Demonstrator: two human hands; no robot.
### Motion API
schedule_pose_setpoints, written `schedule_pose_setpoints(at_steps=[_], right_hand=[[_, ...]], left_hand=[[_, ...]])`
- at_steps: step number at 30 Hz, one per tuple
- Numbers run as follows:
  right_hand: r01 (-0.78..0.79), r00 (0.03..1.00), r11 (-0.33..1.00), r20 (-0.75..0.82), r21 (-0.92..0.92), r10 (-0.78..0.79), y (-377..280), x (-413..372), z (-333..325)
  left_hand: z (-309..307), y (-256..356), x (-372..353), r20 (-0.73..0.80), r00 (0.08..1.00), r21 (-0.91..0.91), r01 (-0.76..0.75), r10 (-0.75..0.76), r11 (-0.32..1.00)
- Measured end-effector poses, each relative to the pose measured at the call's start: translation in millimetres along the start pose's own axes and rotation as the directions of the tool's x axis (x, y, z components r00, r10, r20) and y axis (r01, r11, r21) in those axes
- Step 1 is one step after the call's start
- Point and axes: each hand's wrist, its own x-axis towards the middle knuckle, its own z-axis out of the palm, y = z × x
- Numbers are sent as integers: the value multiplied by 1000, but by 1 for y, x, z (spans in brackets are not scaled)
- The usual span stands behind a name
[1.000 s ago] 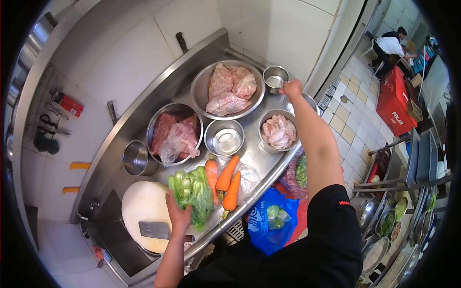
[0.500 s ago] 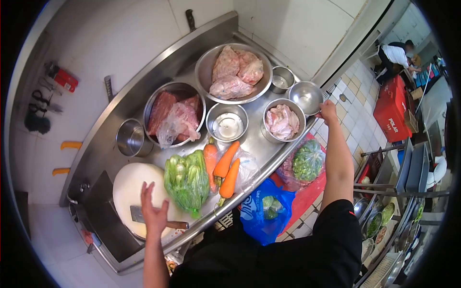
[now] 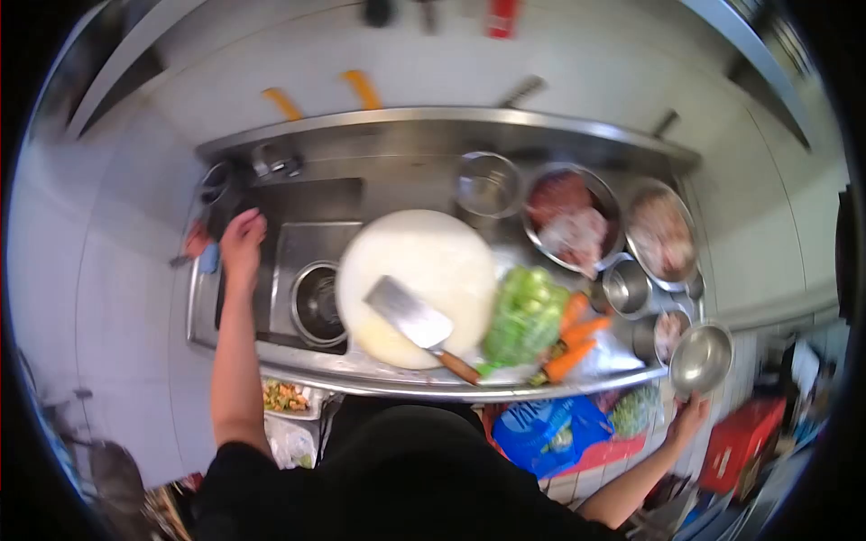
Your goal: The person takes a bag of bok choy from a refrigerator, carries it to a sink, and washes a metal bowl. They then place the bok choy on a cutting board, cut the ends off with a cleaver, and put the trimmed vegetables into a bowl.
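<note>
My right hand [image 3: 687,417] holds an empty steel bowl [image 3: 701,359] by its rim, off the right end of the steel counter [image 3: 433,383]. My left hand [image 3: 241,242] reaches to the left edge of the small sink [image 3: 307,270], fingers curled near a dark object there; the blur hides whether it grips anything. A round white cutting board [image 3: 419,270] carries a cleaver [image 3: 417,322] with a wooden handle. Bagged green vegetables [image 3: 523,316] and carrots [image 3: 573,347] lie right of the board.
Steel bowls of raw meat [image 3: 570,221] [image 3: 663,234], a small steel bowl [image 3: 627,287] and an empty pot [image 3: 485,183] stand at the counter's back right. A blue bag [image 3: 541,433] of greens and a red crate [image 3: 744,442] sit on the floor.
My head turned left, so the whole scene rotated. The right hand pulled the empty bowl off the counter's end. The left hand left the cutting board and reached to the sink's left edge.
</note>
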Motion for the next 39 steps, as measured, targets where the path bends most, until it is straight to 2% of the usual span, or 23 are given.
schedule_pose_setpoints(at_steps=[1, 3, 5, 7, 8, 10, 11, 14, 16, 17, 19, 21, 22, 24, 26, 28, 29, 30, 32, 34, 36, 38, 39], right_hand=[[-35, 998, 999, -46, 35, 36, 1, -27, 17], [-62, 997, 998, 40, -1, 62, -13, -89, 44], [-104, 993, 993, -50, 51, 107, -30, -150, 84], [-115, 993, 993, -10, 28, 115, -50, -194, 107], [-138, 990, 990, 26, 5, 138, -61, -215, 117], [-117, 992, 993, 51, -23, 118, -100, -259, 152], [-110, 989, 993, 93, -53, 114, -119, -278, 170], [-67, 991, 987, 109, -150, 83, -168, -315, 218], [9, 987, 963, 155, -268, 34, -206, -338, 257], [11, 992, 963, 126, -270, 24, -216, -339, 269], [83, 954, 912, 297, -401, 44, -227, -335, 291], [59, 945, 931, 319, -360, 64, -236, -341, 350], [47, 931, 920, 350, -389, 101, -231, -335, 373], [50, 875, 929, 465, -368, 136, -211, -324, 436], [16, 766, 957, 619, -288, 173, -170, -316, 515], [13, 652, 978, 744, -208, 149, -142, -333, 613], [62, 578, 961, 795, -270, 186, -103, -324, 654], [54, 591, 950, 777, -306, 217, -110, -351, 700], [23, 515, 952, 819, -306, 251, -74, -370, 772], [20, 462, 929, 827, -370, 320, -53, -390, 823], [16, 421, 917, 834, -399, 356, -36, -405, 853], [56, 391, 912, 849, -407, 355, -21, -414, 869], [53, 379, 908, 850, -415, 366, -18, -418, 873]], left_hand=[[-8, -17, 27, -62, 997, -31, 44, -46, 999], [-30, -60, 91, -93, 973, -31, 207, -210, 978], [-42, -123, 153, -114, 940, -114, 309, -321, 944], [-45, -170, 210, -47, 925, 25, 379, -378, 925], [-40, -191, 231, -32, 925, 16, 378, -378, 926], [-23, -215, 271, 152, 911, 58, 379, -383, 924], [-14, -216, 283, 175, 911, 44, 371, -373, 928], [17, -225, 301, 281, 850, -133, 495, -446, 859], [25, -251, 313, 373, 824, -465, 563, -426, 683], [23, -273, 321, 395, 814, -439, 574, -425, 691], [32, -290, 331, 433, 800, -413, 585, -415, 698], [24, -285, 327, 451, 786, -373, 596, -422, 711], [24, -276, 328, 456, 782, -372, 601, -424, 708], [26, -257, 331, 409, 720, -190, 668, -561, 719], [42, -291, 355, 314, 692, -103, 706, -650, 701], [61, -310, 365, 199, 764, -156, 643, -614, 750], [65, -297, 357, 177, 761, -225, 649, -624, 727], [62, -283, 352, 154, 757, -293, 648, -634, 703], [83, -345, 371, 13, 719, -193, 683, -695, 704], [61, -248, 324, 64, 579, -311, 786, -813, 535], [53, -249, 289, 258, 622, -366, 771, -739, 521], [41, -243, 244, 281, 712, -144, 695, -644, 705], [28, -233, 219, 393, 687, -115, 696, -611, 709]])
